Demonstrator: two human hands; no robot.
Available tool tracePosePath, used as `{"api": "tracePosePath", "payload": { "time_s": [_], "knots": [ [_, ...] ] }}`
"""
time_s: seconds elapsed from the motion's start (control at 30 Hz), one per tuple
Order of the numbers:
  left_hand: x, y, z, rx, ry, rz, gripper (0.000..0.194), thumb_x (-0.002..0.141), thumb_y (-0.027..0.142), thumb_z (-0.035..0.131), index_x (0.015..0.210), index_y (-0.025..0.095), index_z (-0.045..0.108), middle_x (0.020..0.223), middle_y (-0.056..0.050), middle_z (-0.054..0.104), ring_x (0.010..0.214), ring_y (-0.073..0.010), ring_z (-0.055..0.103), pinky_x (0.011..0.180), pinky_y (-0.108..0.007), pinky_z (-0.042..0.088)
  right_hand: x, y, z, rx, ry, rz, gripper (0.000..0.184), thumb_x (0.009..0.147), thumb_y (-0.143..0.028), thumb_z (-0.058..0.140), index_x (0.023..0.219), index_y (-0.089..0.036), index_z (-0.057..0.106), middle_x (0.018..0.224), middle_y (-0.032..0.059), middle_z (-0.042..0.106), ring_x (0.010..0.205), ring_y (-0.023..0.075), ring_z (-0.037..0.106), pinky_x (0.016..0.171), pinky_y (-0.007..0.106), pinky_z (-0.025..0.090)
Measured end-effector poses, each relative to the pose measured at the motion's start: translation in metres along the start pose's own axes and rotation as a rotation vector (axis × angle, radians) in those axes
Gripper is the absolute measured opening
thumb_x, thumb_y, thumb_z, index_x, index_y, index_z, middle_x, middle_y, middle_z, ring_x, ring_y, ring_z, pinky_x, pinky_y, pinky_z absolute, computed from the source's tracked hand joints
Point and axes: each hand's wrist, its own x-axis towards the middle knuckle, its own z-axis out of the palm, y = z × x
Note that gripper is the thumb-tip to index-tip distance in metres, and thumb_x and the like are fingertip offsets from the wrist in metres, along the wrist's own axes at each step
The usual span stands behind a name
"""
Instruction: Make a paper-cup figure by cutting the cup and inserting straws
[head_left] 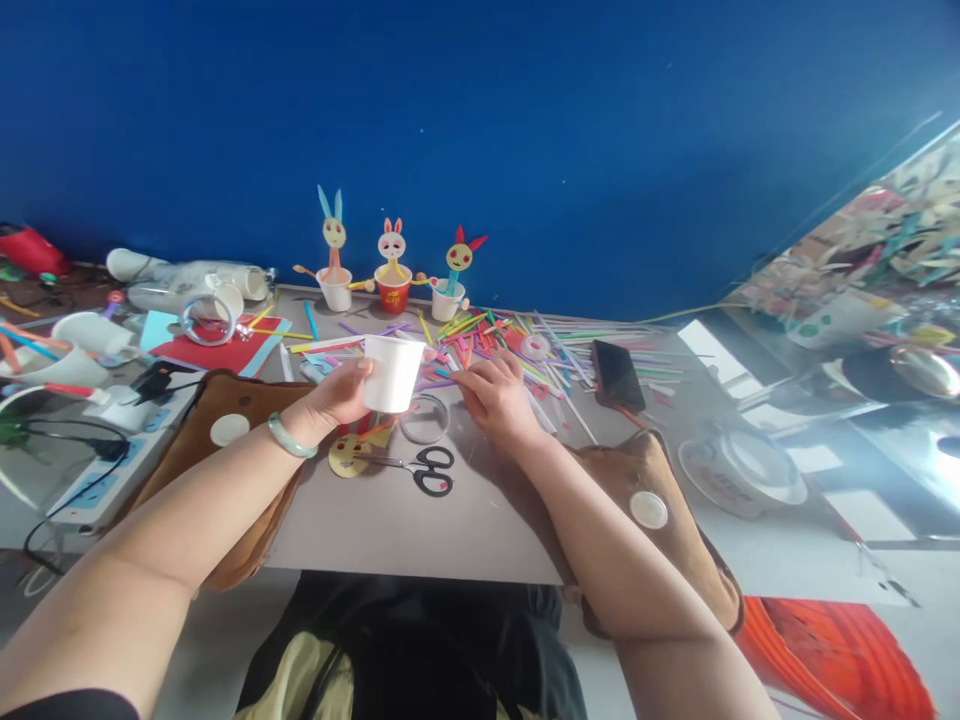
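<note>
My left hand (339, 395) is closed around a white paper cup (393, 372), held upside down just above the table. A green bangle sits on that wrist. My right hand (495, 397) rests on the table among several coloured sticks (487, 335), its fingers bent and pinching at them; what it grips I cannot make out. Black-handled scissors (424, 468) and a yellow paper disc (349, 455) lie just in front of my hands, beside a clear round lid (424, 418).
Three cup figures with rabbit ears (392, 268) stand against the blue wall. A black phone (616, 374) lies right of the sticks. A white bowl (742, 475) sits at the right, stacked cups and red paper (217, 350) at the left, with a power strip and cables.
</note>
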Motion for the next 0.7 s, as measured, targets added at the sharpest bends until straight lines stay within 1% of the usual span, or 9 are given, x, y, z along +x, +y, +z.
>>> {"api": "tracePosePath", "payload": {
  "time_s": [0.1,0.2,0.27,0.33,0.43,0.47,0.53,0.6,0.7],
  "knots": [
    [-0.004,0.000,0.007,0.211,-0.031,-0.041,0.066,0.065,0.057,0.080,0.117,0.017,0.070,0.100,-0.014,0.075,0.094,-0.0326,0.071,0.070,-0.037,0.058,0.000,-0.001,-0.001,-0.054,-0.045,-0.049,0.030,0.100,-0.025,0.044,0.108,-0.024,0.073,0.090,0.0052,0.073,0.091,0.0212,0.060,0.114,0.049,0.026],
    [-0.006,0.000,0.015,0.461,-0.076,-0.018,0.057,0.066,0.038,0.084,0.118,0.020,0.071,0.108,-0.010,0.074,0.103,-0.0303,0.068,0.086,-0.038,0.055,-0.001,-0.006,-0.004,-0.055,-0.057,-0.066,0.030,0.100,-0.024,0.043,0.107,-0.025,0.072,0.087,0.0038,0.074,0.093,0.0216,0.060,0.117,0.052,0.021],
    [-0.007,-0.001,0.018,0.551,-0.090,0.005,0.056,0.066,0.033,0.086,0.118,0.021,0.072,0.112,-0.009,0.073,0.106,-0.0297,0.067,0.093,-0.039,0.053,-0.002,-0.011,-0.009,-0.047,-0.020,-0.038,0.028,0.100,-0.026,0.044,0.111,-0.027,0.070,0.093,0.0046,0.074,0.100,0.0229,0.061,0.118,0.054,0.019],
    [-0.008,-0.004,0.020,0.516,-0.039,0.006,0.052,0.068,0.034,0.084,0.117,0.020,0.072,0.111,-0.010,0.073,0.105,-0.0287,0.067,0.091,-0.038,0.053,-0.003,-0.014,-0.014,-0.044,0.084,0.058,0.030,0.097,-0.035,0.051,0.123,-0.027,0.065,0.113,0.0085,0.072,0.117,0.0281,0.057,0.118,0.058,0.019],
    [-0.008,-0.012,0.019,0.341,0.073,0.018,0.050,0.071,0.037,0.081,0.116,0.019,0.072,0.107,-0.010,0.074,0.100,-0.0279,0.068,0.086,-0.036,0.054,-0.003,-0.015,-0.018,0.004,0.323,0.318,0.065,0.087,-0.051,0.064,0.144,-0.025,0.048,0.145,0.0166,0.052,0.139,0.0384,0.039,0.114,0.062,0.027],
    [-0.007,-0.014,0.019,0.284,0.092,0.027,0.050,0.071,0.038,0.081,0.116,0.019,0.072,0.105,-0.011,0.075,0.099,-0.0280,0.069,0.084,-0.036,0.055,-0.002,-0.015,-0.018,0.064,0.400,0.396,0.074,0.084,-0.054,0.067,0.147,-0.023,0.043,0.148,0.0186,0.047,0.141,0.0393,0.036,0.112,0.061,0.031],
    [-0.006,-0.018,0.021,0.196,0.095,0.031,0.052,0.071,0.041,0.079,0.116,0.018,0.071,0.101,-0.010,0.075,0.097,-0.0281,0.069,0.081,-0.036,0.055,0.000,-0.014,-0.014,0.294,0.470,0.495,0.078,0.080,-0.057,0.071,0.144,-0.020,0.045,0.145,0.0199,0.049,0.135,0.0365,0.045,0.104,0.053,0.044],
    [-0.005,-0.019,0.025,0.155,0.082,0.023,0.054,0.069,0.045,0.079,0.116,0.019,0.071,0.096,-0.010,0.075,0.094,-0.0283,0.069,0.078,-0.036,0.055,0.002,-0.014,-0.007,0.630,0.360,0.545,0.062,0.079,-0.058,0.072,0.126,-0.019,0.059,0.124,0.0156,0.064,0.114,0.0290,0.060,0.090,0.043,0.053],
    [-0.007,-0.017,0.032,0.200,0.069,-0.010,0.052,0.066,0.046,0.080,0.111,0.020,0.073,0.092,-0.008,0.075,0.091,-0.0276,0.068,0.076,-0.035,0.055,0.004,-0.019,0.003,1.078,0.103,0.564,0.042,0.082,-0.056,0.070,0.099,-0.018,0.069,0.090,0.0051,0.073,0.085,0.0190,0.065,0.077,0.033,0.055]
  ]
}}
